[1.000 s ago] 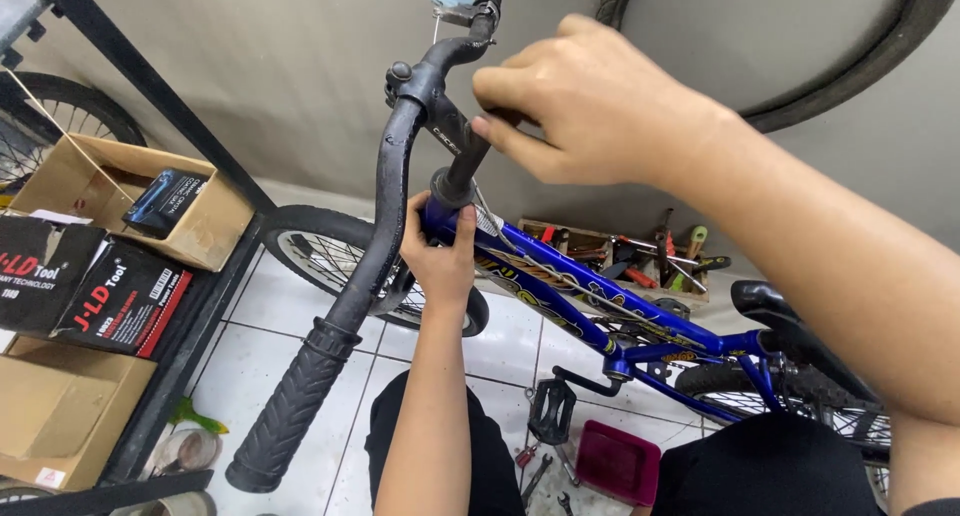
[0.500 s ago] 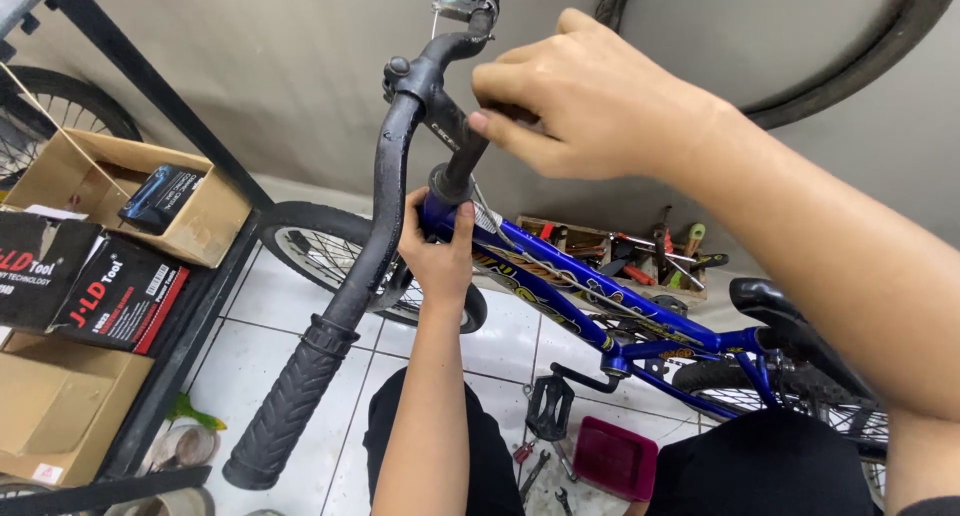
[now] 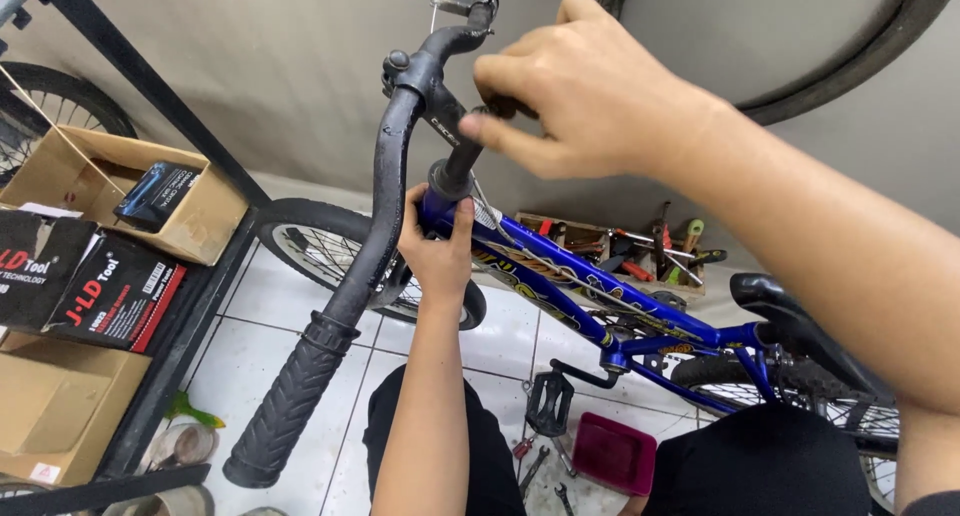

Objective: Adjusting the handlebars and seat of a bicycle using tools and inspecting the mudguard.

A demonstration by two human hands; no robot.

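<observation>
Blue bicycle frame (image 3: 560,286) with yellow lettering, black handlebar (image 3: 385,206) with ribbed black grip (image 3: 285,406), black saddle (image 3: 790,321), magenta tray (image 3: 615,454), brown cardboard boxes (image 3: 60,396), white tiled floor (image 3: 270,296), grey wall (image 3: 250,66)

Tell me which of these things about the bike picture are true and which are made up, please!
1. The bike frame is blue. True.
2. The left hand grips the top of the frame just under the stem. True.
3. The right hand rests on the saddle. False: it is up at the stem by the handlebar, fingers closed on something dark there.
4. The handlebar grip is bright red. False: it is black and ribbed.
5. A dark pink box sits on the tiled floor near the pedal. True.
6. The front wheel is missing. False: it is on the bike, behind the handlebar.
</observation>
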